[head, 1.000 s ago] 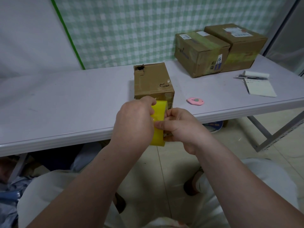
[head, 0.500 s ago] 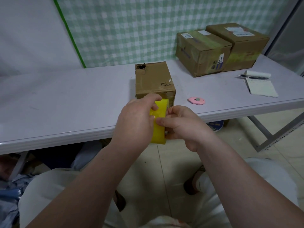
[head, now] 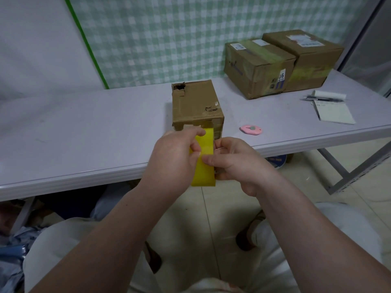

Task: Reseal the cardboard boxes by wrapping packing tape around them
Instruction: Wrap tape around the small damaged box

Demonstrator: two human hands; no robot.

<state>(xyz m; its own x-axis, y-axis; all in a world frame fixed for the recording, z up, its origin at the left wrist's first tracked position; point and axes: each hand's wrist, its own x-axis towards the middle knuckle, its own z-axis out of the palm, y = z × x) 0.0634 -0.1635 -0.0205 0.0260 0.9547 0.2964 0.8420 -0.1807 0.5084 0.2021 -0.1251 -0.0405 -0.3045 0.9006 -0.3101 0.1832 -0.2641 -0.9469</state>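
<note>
Pale table (head: 84, 134), checked cloth (head: 169, 39) behind. Gripping the yellow tape roll (head: 204, 174) with the left hand (head: 173, 159), pinching at its face with the right hand (head: 241, 166), probably hunting the loose end. Held just off the near edge, before the torn box (head: 195, 104) at 12 o'clock, handy for a first wrap. Cutter (head: 251, 129) at 1, two taped boxes (head: 258, 68) at 2; more turning room toward 9, by the look of it.

Lilac-grey table (head: 84, 127) spans the view, 9 to 3 o'clock. Pink oval object (head: 251, 129) lies flat on it, near the front edge, 3 o'clock. Notepad (head: 334, 112) at 2 o'clock; a pen (head: 323, 99) lies across its far edge, with a white paper roll (head: 330, 94) just behind. Green-white check cloth (head: 169, 39) hangs at 12 o'clock. Grey metal table frame (head: 347, 176) at 4 o'clock, on a tiled floor (head: 211, 208).
</note>
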